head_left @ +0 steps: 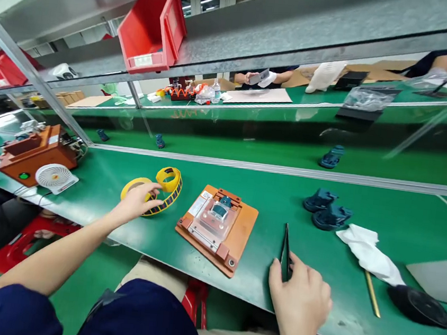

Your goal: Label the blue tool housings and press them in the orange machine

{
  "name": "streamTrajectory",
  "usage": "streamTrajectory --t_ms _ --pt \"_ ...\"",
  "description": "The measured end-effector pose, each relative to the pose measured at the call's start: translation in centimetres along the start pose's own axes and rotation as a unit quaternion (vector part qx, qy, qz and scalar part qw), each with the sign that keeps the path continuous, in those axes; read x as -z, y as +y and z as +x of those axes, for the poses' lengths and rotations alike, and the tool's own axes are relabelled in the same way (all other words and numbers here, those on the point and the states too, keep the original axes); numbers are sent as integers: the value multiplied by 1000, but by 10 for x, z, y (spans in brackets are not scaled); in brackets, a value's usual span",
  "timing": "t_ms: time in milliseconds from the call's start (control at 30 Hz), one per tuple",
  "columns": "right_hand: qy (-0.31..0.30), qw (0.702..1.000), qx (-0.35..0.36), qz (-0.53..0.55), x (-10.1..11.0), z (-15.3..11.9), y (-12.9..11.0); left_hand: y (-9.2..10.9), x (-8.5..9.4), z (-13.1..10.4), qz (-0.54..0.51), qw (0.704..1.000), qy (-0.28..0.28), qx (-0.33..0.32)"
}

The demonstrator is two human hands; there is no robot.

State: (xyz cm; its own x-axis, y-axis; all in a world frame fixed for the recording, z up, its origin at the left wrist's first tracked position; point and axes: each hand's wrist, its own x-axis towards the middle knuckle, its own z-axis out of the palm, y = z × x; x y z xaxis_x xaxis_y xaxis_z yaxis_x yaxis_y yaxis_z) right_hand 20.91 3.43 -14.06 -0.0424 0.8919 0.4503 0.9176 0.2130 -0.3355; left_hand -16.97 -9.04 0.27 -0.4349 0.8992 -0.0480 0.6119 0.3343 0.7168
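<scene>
The person's right hand (301, 293) holds black tweezers (285, 239) between thumb and fingers, the tool's far end pointing away from the body. The left hand (139, 201) has thumb and fingers parted at a coiled yellow strip (170, 177); whether they touch it cannot be told. Between the two grips lies an orange fixture (247, 222) topped by a clear plate (213, 226). Two dark blue parts (332, 218) sit beyond the right grip, and a white cloth (370, 252) lies to its right.
</scene>
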Motion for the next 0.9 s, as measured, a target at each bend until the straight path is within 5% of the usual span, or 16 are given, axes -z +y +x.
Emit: streamTrajectory --t_ms 133,267,500,700,800,900 --pt "-25 1000 -10 8 0 1 0 -50 34 -27 187 981 54 -16" --pt "-11 1000 -13 0 -1 0 1 -66 36 -20 297 953 36 -51" --pt "30 999 29 4 -8 -4 8 -39 1 80 349 928 13 -128" --pt "57 988 -73 125 6 -6 4 -17 -13 160 315 939 -33 -131" --pt "55 951 -194 233 17 2 -12 -13 -15 189 277 953 -52 -111" --pt "71 855 -307 412 24 20 -32 -13 -16 208 221 970 -61 -83"
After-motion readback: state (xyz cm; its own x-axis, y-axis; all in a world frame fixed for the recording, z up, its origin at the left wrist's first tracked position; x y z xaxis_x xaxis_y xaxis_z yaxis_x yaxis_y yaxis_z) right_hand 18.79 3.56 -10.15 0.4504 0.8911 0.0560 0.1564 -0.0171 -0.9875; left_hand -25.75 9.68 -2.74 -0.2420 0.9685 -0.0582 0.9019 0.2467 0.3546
